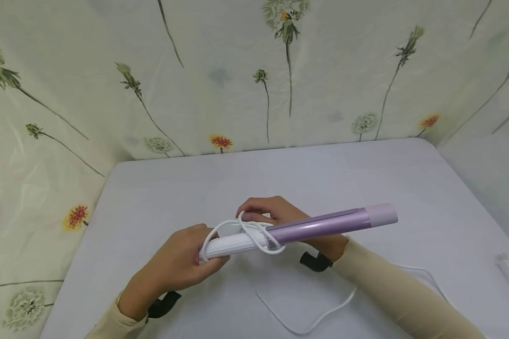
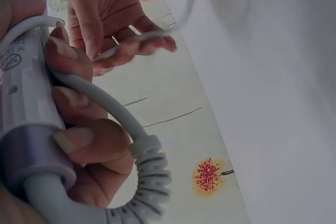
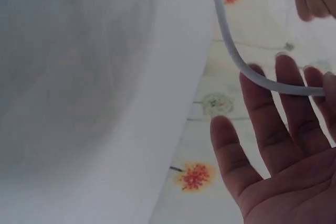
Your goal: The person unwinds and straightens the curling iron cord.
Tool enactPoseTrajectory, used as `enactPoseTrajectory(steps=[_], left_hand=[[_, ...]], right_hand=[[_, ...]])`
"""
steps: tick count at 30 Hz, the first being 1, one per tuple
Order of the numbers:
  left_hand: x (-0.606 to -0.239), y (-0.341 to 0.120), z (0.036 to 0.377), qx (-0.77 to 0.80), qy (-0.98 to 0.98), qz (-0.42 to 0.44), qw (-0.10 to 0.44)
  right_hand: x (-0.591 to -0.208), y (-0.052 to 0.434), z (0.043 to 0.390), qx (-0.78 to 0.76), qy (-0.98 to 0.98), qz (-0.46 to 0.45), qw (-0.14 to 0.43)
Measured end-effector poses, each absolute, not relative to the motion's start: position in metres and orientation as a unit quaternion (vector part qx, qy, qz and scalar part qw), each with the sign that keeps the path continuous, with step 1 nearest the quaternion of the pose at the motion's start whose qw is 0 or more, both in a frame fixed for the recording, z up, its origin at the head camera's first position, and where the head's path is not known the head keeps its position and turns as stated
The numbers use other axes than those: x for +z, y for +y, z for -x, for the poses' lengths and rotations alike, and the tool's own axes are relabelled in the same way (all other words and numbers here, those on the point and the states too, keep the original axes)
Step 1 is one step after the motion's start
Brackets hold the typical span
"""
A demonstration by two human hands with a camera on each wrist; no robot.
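A curling iron [image 1: 318, 226] with a purple barrel and a white handle [image 1: 233, 246] is held level above the white table [image 1: 152, 197]. My left hand [image 1: 178, 263] grips the handle end, its fingers [image 2: 89, 140] curled round it beside the ribbed cord collar [image 2: 152, 177]. Loops of white cord [image 1: 254, 230] wrap the handle. My right hand [image 1: 267, 212] is behind the iron, its fingers [image 3: 283, 119] nearly straight, with the cord [image 3: 231, 51] lying across them. The rest of the cord [image 1: 322, 316] trails over the table below.
The cord's plug end [image 1: 506, 263] lies near the table's right edge. A floral cloth [image 1: 195, 70] hangs behind and to both sides of the table. Black camera straps [image 1: 316, 261] sit on both wrists.
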State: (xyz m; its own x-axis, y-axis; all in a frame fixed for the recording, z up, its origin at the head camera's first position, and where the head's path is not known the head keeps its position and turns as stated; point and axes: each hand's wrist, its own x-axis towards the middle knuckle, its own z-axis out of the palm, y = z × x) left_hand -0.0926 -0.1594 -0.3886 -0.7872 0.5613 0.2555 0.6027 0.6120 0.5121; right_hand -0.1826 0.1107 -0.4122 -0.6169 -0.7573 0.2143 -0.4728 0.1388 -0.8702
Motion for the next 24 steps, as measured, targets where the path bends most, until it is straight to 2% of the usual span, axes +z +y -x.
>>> enactPoseTrajectory(steps=[9, 24], left_hand=[[-0.391, -0.163, 0.091, -0.306, -0.895, 0.324, 0.005], [-0.397, -0.164, 0.092, -0.285, -0.895, 0.342, -0.002]], right_hand=[[-0.392, 0.142, 0.194, -0.524, 0.738, 0.415, 0.096], [-0.341, 0.199, 0.206, -0.547, 0.653, 0.492, 0.18]])
